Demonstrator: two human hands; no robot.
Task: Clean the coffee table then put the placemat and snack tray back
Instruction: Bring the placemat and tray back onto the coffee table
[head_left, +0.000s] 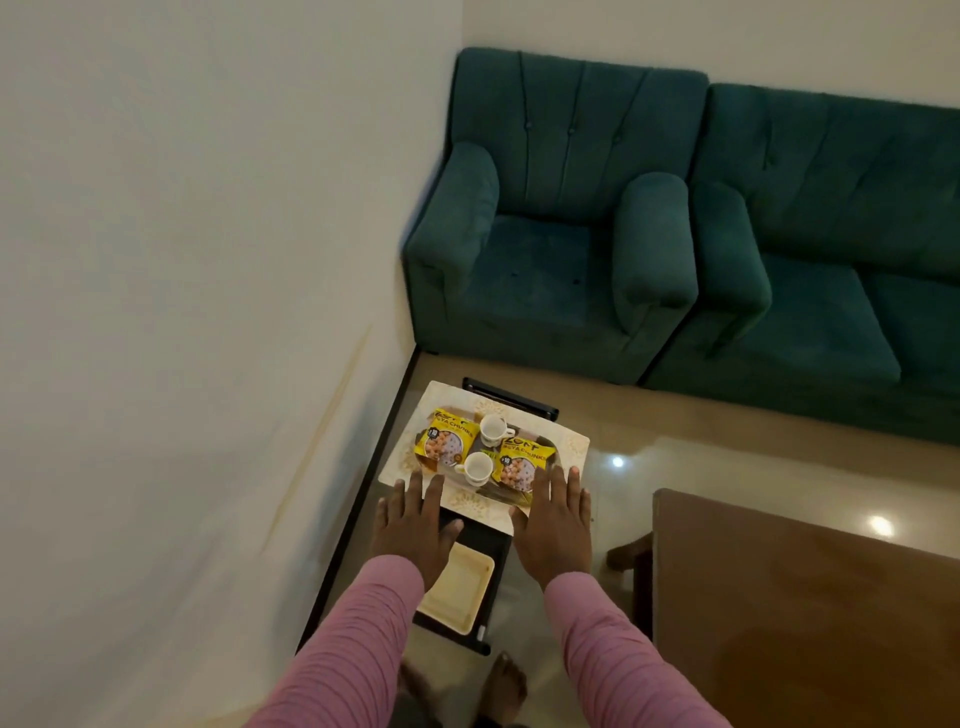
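Observation:
A cream placemat (572, 448) with a gold pattern lies on a small black stand by the wall. On it sits the snack tray (525, 429) with two yellow snack packets (445, 441) (519, 466) and two white cups (493, 429) (478, 467). My left hand (415, 525) reaches to the placemat's near left edge with its fingers straight. My right hand (556, 525) stretches flat over the near right edge, fingertips by the right packet. Neither hand grips anything. Whether the fingers touch the mat I cannot tell. The brown coffee table (805, 597) stands at the lower right.
The black stand (498, 551) holds a cream tray (457, 592) on its lower shelf. A white wall runs close on the left. A teal armchair (550, 249) and teal sofa (831, 270) stand behind. My bare feet (501, 691) are on the glossy floor.

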